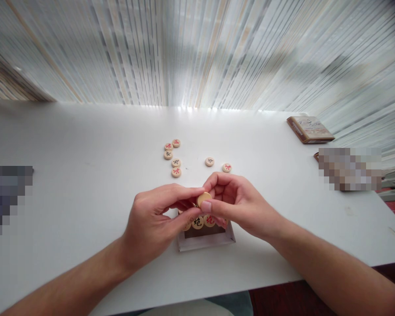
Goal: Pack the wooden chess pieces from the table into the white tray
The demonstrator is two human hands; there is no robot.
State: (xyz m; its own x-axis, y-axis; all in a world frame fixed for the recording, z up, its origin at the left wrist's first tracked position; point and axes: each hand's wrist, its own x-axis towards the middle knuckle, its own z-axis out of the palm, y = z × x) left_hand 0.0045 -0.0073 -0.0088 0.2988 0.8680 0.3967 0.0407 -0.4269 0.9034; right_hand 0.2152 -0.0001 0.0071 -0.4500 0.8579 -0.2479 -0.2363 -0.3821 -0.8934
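Observation:
Over the table's middle, my left hand (161, 215) and my right hand (240, 202) meet at a round wooden Chinese chess piece (203, 200). Its plain pale side shows. My right thumb and fingers pinch it, and the thumb and forefinger of my left hand close on its other edge. Directly below lies an open shallow box (206, 244) with a dark bottom. A row of chess pieces lies in it, among them a black-marked piece (197, 222) and a red-marked piece (210, 220). My fingers cover part of the row and the box's far side.
Beyond my hands, several loose chess pieces (168, 154) lie on the white table (85, 184). Another black-marked piece (210, 161) and a red-marked one (227, 167) lie farther right. A brown box (311, 128) sits at the far right, before a striped curtain (184, 52).

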